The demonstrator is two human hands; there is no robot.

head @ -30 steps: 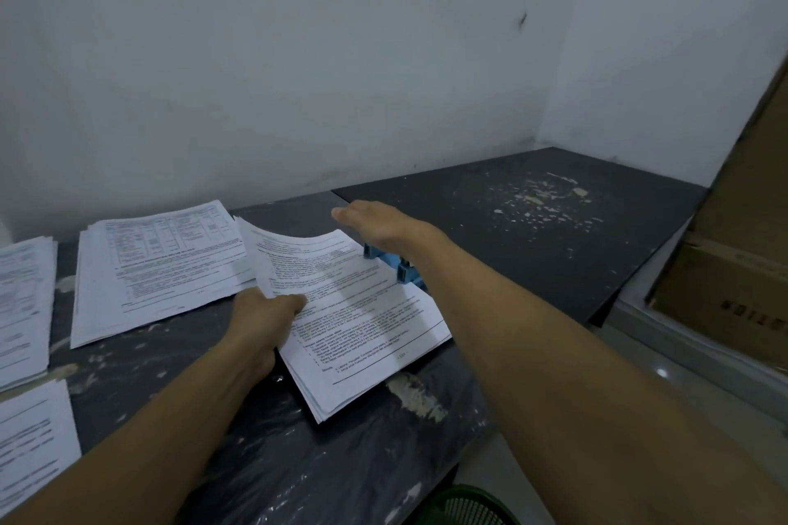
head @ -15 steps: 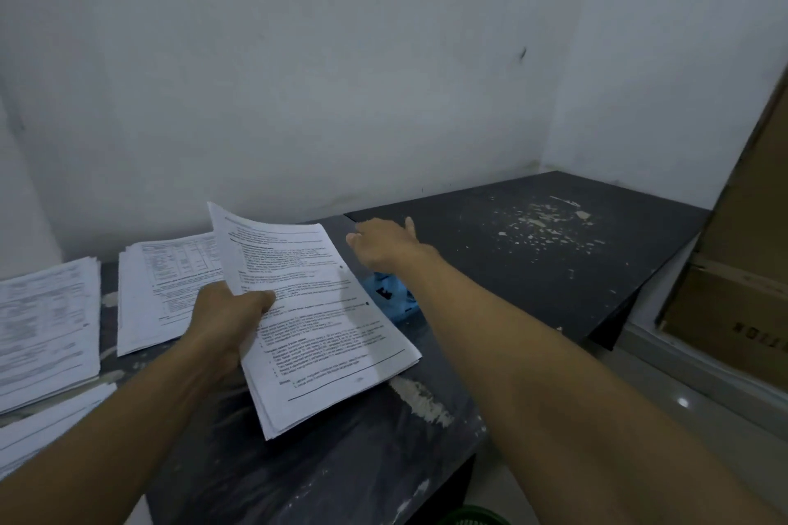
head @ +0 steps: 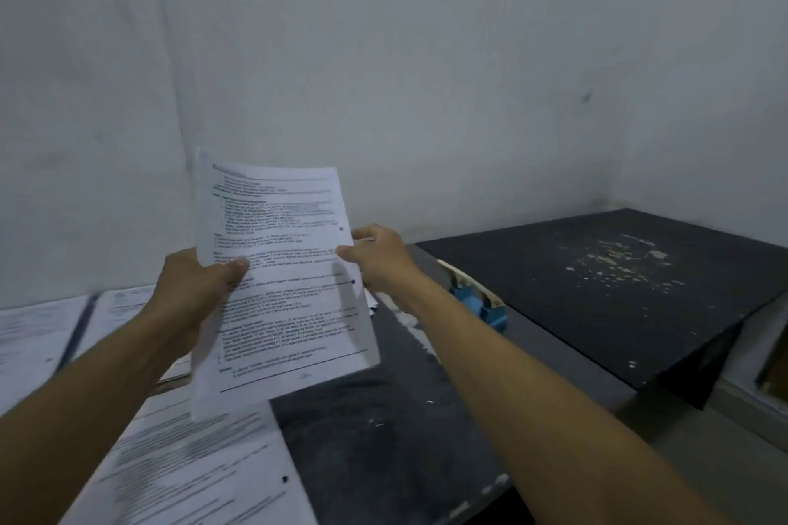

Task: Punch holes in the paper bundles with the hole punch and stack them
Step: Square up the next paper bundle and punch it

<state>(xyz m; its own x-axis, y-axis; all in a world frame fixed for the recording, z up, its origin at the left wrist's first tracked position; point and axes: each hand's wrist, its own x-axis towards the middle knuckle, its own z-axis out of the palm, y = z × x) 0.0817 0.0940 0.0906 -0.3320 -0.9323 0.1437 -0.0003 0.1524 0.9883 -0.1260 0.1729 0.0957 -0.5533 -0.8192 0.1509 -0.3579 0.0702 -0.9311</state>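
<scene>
While the dark speckled tabletop fills the right of the frame, the white printed paper bundle, a second ago flat on it, is now lifted at centre. Two punched holes show on its right edge, so stacking probably comes next. The left hand and right hand pinch its edges. The blue hole punch lies just right.

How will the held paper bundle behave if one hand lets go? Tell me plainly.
The paper bundle would probably droop: its lower corner already curves away unsupported. It looks light, since the left hand and right hand merely pinch its edges. Loose sheets may fan or slide, as no clip or staple is visible.
</scene>
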